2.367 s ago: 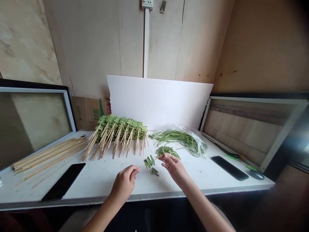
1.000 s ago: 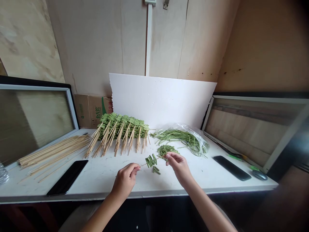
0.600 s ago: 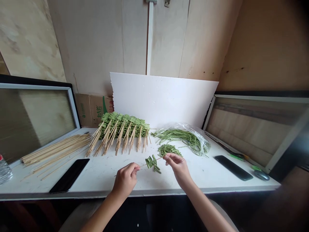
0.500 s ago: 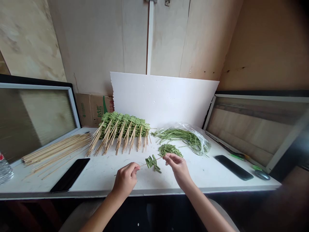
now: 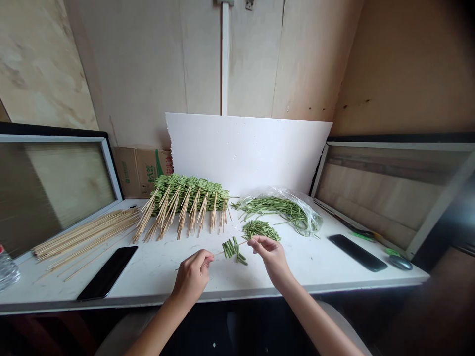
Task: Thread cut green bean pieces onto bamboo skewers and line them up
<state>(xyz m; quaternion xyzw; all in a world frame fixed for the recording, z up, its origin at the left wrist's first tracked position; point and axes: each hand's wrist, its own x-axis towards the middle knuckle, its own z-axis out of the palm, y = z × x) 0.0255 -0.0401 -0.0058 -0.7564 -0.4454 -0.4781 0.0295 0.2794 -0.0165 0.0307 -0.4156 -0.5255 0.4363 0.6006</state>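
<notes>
My left hand (image 5: 192,277) is closed round a thin bamboo skewer (image 5: 218,253) at its lower end. Several short pieces of green bean (image 5: 230,248) are threaded side by side across the skewer, above the tabletop; the rightmost pieces tilt differently from the others. At the other end of the skewer, the thumb and fingertips of my right hand (image 5: 271,259) are pinched together; whether they also hold a bean piece is hidden. Just behind my right hand lies a small heap of cut beans (image 5: 260,228).
Finished bean skewers (image 5: 189,193) are stacked at the back, sticks facing me. Loose skewers (image 5: 89,232) lie to the left, near a black phone (image 5: 107,273). Long beans (image 5: 282,208) in a plastic bag, another phone (image 5: 356,252) and a mouse (image 5: 401,262) are on the right.
The view has shifted slightly. Both hands keep the same grip on the skewer, and the bean pieces look almost unchanged on it.
</notes>
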